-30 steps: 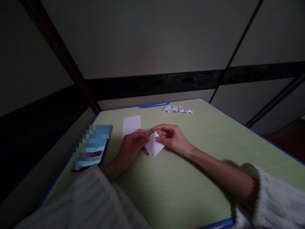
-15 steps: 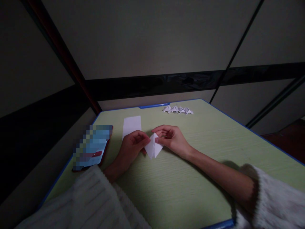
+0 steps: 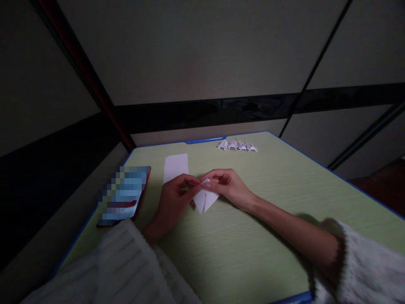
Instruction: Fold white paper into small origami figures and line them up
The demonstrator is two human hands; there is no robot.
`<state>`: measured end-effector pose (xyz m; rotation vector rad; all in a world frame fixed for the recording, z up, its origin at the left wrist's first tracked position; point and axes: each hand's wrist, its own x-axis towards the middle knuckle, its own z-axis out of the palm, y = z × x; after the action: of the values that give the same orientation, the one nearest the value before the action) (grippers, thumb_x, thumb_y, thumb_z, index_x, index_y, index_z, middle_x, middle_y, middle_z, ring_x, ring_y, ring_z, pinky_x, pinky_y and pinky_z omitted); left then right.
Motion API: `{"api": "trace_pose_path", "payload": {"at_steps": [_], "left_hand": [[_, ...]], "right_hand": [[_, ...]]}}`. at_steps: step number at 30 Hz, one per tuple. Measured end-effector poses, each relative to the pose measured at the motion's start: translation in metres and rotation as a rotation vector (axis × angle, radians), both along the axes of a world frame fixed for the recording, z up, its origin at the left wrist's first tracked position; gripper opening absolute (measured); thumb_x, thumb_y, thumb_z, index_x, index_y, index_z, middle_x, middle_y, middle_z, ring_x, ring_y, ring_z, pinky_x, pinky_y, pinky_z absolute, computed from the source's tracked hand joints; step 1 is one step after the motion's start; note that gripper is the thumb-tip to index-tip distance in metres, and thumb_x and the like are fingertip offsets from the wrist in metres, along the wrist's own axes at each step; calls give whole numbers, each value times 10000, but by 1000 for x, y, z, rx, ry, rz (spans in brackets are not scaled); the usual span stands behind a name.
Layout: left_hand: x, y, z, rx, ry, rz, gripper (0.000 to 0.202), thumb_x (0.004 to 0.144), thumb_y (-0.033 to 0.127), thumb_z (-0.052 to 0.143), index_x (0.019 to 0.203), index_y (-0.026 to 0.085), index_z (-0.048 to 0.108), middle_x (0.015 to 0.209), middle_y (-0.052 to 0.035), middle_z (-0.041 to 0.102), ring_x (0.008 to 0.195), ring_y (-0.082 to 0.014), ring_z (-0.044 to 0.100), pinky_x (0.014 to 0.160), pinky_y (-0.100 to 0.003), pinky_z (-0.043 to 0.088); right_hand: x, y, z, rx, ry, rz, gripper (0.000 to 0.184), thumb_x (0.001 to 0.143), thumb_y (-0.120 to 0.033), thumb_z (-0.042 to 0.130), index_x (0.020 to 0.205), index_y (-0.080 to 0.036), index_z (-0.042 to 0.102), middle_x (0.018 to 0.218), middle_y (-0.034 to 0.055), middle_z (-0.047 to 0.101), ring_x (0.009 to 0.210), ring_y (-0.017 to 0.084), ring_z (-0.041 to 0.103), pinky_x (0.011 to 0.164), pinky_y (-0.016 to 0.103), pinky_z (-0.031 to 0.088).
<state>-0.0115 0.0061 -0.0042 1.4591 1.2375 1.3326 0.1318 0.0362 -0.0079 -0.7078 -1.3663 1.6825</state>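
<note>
A small piece of white folded paper [image 3: 205, 199] is held between my two hands, over the middle of the table. It has a diamond-like outline with a slit running up from its lower point. My left hand [image 3: 179, 192] pinches its upper left part between thumb and fingers. From the other side, my right hand [image 3: 228, 186] grips the top, with the thumb lying on the front face. The two thumb tips nearly meet near the paper's top corner. My fingers hide the back of the paper.
On the pale green table [image 3: 253, 240] with a blue edge, a white paper sheet [image 3: 176, 166] lies behind my left hand. A phone-like device [image 3: 126, 196], partly blurred out, rests at the left. Several folded white paper pieces [image 3: 236, 145] sit in a row at the back, before a panelled wall.
Both thumbs have moved closer together at the top of the folded paper. Its upper part now looks flatter, and the centre slit shows only lower down.
</note>
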Motion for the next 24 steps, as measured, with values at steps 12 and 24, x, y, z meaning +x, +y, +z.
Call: {"api": "trace_pose_path", "payload": {"at_steps": [12, 24], "left_hand": [[1, 1, -2, -140, -31, -154, 98, 593, 191, 614, 650, 154, 544, 516, 46, 567, 435, -72, 513, 392, -162, 415], [2, 0, -3, -179, -78, -159, 55, 553, 140, 624, 594, 153, 590, 473, 48, 578, 393, -59, 485, 380, -152, 390]], "right_hand": [[1, 0, 1, 55, 4, -114, 92, 572, -193, 653, 609, -117, 618, 506, -18, 584, 432, 43, 475, 413, 165, 347], [3, 1, 0, 28, 20, -34, 84, 565, -174, 661, 583, -113, 606, 483, -21, 577, 406, 45, 473, 392, 165, 346]]}}
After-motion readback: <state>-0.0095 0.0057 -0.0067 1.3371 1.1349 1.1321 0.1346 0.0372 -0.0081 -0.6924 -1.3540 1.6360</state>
